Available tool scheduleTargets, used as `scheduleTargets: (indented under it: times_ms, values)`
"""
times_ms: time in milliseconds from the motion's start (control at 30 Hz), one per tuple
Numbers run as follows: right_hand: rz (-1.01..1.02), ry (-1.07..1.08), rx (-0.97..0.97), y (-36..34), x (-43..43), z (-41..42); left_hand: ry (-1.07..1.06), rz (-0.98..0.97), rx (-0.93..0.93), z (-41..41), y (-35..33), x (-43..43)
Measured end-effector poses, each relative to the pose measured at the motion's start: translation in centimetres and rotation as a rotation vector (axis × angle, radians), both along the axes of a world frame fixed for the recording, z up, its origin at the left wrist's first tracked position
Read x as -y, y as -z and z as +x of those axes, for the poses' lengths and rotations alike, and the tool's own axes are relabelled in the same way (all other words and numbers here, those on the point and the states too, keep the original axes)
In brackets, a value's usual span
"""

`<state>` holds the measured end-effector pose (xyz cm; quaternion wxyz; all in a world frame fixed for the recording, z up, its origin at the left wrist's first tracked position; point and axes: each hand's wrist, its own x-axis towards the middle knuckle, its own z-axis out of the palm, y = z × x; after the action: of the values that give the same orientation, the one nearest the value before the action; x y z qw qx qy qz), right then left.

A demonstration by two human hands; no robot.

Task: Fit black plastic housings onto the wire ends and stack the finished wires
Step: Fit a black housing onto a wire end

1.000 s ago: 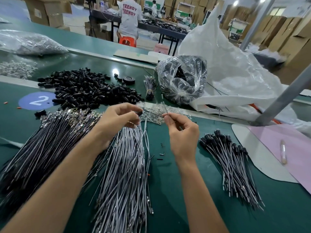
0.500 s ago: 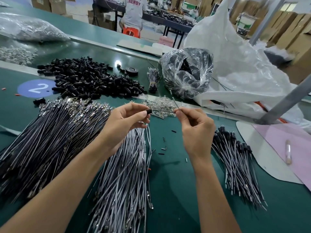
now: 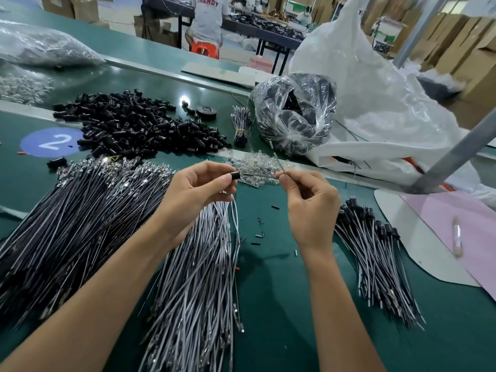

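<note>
Hands pulled apart since a second ago: left hand (image 3: 198, 191) pinches black housing (image 3: 235, 175) on the wire (image 3: 259, 175) end, right hand (image 3: 311, 208) pinches the wire, mid-table, finished stack (image 3: 375, 264) right.

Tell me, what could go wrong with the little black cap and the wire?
The left hand only pinches the black housing at its tips, so it might slip and drop among the loose white wires below. The wire is thin, and the right hand grips it some way back from the housing, so it could bend instead of sliding in.
</note>
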<state>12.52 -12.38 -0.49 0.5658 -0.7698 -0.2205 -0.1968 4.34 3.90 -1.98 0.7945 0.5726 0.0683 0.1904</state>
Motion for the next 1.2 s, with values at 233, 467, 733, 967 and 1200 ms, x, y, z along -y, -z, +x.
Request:
scheduleTargets:
  times_ms: [233, 467, 733, 967, 1200]
  values:
    - [-0.033, -0.029, 0.002, 0.33, -0.33, 0.01, 0.025, 0.049, -0.014, -0.04, -0.05, 0.15]
    - [0.044, -0.059, -0.081, 0.44, -0.25, 0.17, 0.022, 0.070, -0.011, 0.04, 0.06, 0.17]
    - [0.020, -0.047, -0.123, 0.66, -0.51, 0.14, 0.026, 0.051, -0.002, -0.01, 0.12, 0.11]
    - [0.070, -0.109, -0.158, 0.62, -0.56, 0.01, 0.016, 0.092, 0.009, 0.18, 0.39, 0.21]
    - [0.099, -0.093, -0.192, 0.67, -0.58, 0.18, 0.015, 0.086, 0.020, 0.29, 0.49, 0.32]
